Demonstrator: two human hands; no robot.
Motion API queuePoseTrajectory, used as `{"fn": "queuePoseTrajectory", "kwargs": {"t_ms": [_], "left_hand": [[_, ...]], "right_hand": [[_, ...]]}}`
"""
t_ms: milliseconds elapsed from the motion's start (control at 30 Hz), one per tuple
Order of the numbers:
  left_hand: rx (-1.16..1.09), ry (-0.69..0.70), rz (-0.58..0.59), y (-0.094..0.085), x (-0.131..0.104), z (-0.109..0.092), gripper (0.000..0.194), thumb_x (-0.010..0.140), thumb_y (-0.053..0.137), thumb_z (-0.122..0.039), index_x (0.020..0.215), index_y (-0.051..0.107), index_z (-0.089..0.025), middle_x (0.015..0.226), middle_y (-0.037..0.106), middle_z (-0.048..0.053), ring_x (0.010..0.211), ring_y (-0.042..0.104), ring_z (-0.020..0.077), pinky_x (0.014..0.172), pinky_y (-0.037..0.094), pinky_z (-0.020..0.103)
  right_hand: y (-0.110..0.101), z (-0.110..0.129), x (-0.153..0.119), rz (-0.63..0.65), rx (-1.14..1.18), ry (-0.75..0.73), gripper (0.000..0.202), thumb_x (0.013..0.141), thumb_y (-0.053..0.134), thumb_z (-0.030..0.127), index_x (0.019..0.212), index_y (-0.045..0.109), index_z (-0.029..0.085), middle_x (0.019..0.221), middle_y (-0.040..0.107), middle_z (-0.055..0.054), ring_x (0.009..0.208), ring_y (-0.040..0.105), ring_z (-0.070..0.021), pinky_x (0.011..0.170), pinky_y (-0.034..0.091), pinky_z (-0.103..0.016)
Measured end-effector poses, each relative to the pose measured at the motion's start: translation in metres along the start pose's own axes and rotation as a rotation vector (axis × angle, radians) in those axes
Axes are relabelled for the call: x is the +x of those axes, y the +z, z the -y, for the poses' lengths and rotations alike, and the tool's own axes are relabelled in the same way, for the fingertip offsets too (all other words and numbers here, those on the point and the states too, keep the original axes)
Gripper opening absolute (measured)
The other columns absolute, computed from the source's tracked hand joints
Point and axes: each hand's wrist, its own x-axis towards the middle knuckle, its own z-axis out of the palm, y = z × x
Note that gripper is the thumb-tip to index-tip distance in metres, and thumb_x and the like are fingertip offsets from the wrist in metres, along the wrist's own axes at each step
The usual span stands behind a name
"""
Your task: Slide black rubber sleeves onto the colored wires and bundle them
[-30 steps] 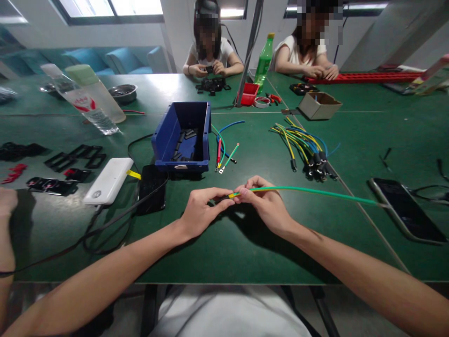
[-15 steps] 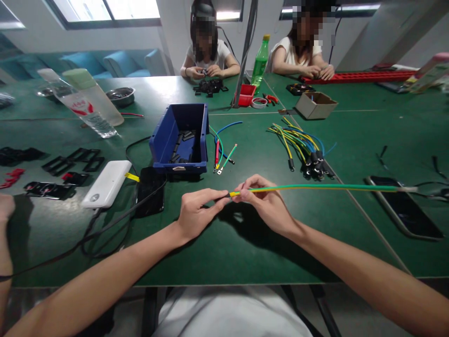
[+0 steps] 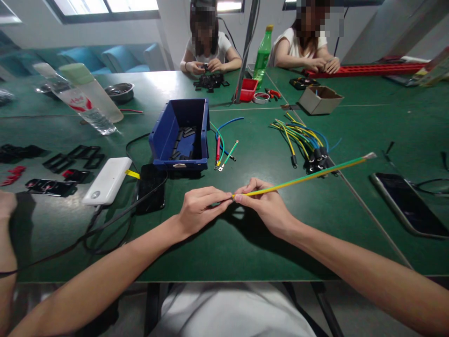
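Note:
A green-and-yellow wire stretches from my fingertips to the right, its far end raised and ending in a pale tip. My right hand pinches this wire close to its near end. Thumb and fingers of my left hand are pressed together round that near end, where a dark sleeve is almost wholly covered by them. Beyond my hands stands a blue bin with several short black sleeves inside. Several yellow, green and blue wires with black-sleeved ends lie bunched at the right.
Loose wires lie beside the bin. A white power bank, a dark phone and cables are on the left; another phone is on the right. Bottles stand far left. Two people work across the table, near a cardboard box.
The wire's right end has swung up and away from the phone, so the wire now slants. My left fingers have slid right, covering the dark sleeve and meeting my right fingertips.

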Motion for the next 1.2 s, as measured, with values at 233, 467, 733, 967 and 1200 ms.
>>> {"fn": "queuePoseTrajectory", "kwargs": {"t_ms": [233, 467, 733, 967, 1200], "left_hand": [[-0.187, -0.439, -0.024, 0.006, 0.001, -0.015, 0.012, 0.076, 0.071, -0.019, 0.087, 0.074, -0.014, 0.079, 0.074, 0.007, 0.066, 0.068, 0.0144, 0.056, 0.053, 0.021], [0.072, -0.008, -0.050, -0.004, 0.004, -0.006, 0.018, 0.076, 0.070, -0.011, 0.093, 0.071, -0.014, 0.084, 0.074, 0.007, 0.071, 0.068, 0.0125, 0.068, 0.054, 0.021], [0.083, -0.009, -0.008, -0.006, 0.006, -0.005, 0.011, 0.077, 0.070, -0.015, 0.087, 0.071, -0.014, 0.077, 0.073, 0.006, 0.064, 0.067, 0.0117, 0.061, 0.053, 0.019], [0.033, -0.036, 0.019, -0.004, 0.006, -0.007, 0.009, 0.077, 0.067, -0.013, 0.085, 0.071, -0.014, 0.077, 0.074, 0.006, 0.065, 0.068, 0.0123, 0.062, 0.053, 0.019], [-0.011, 0.000, 0.057, -0.005, 0.005, -0.008, 0.012, 0.078, 0.066, -0.009, 0.088, 0.071, -0.013, 0.078, 0.073, 0.007, 0.068, 0.068, 0.0126, 0.065, 0.053, 0.020]], "right_hand": [[0.001, -0.004, -0.002, -0.046, -0.125, -0.203, 0.026, 0.068, 0.079, 0.021, 0.066, 0.053, 0.021, 0.080, 0.071, -0.001, 0.076, 0.066, -0.0148, 0.072, 0.051, -0.029], [-0.001, -0.001, 0.002, -0.019, 0.027, 0.033, 0.028, 0.067, 0.080, 0.023, 0.067, 0.052, 0.020, 0.075, 0.071, 0.000, 0.071, 0.064, -0.0131, 0.069, 0.048, -0.026], [-0.003, 0.000, 0.001, -0.029, -0.017, -0.003, 0.032, 0.063, 0.082, 0.027, 0.066, 0.051, 0.020, 0.076, 0.072, -0.001, 0.071, 0.065, -0.0149, 0.067, 0.049, -0.028], [0.000, 0.001, -0.001, -0.028, -0.101, -0.046, 0.033, 0.062, 0.082, 0.031, 0.064, 0.051, 0.021, 0.075, 0.073, -0.002, 0.070, 0.067, -0.0173, 0.067, 0.051, -0.031], [0.001, -0.006, -0.001, 0.004, 0.032, 0.088, 0.034, 0.061, 0.083, 0.027, 0.066, 0.050, 0.020, 0.069, 0.071, 0.001, 0.064, 0.064, -0.0136, 0.063, 0.047, -0.026]]}}
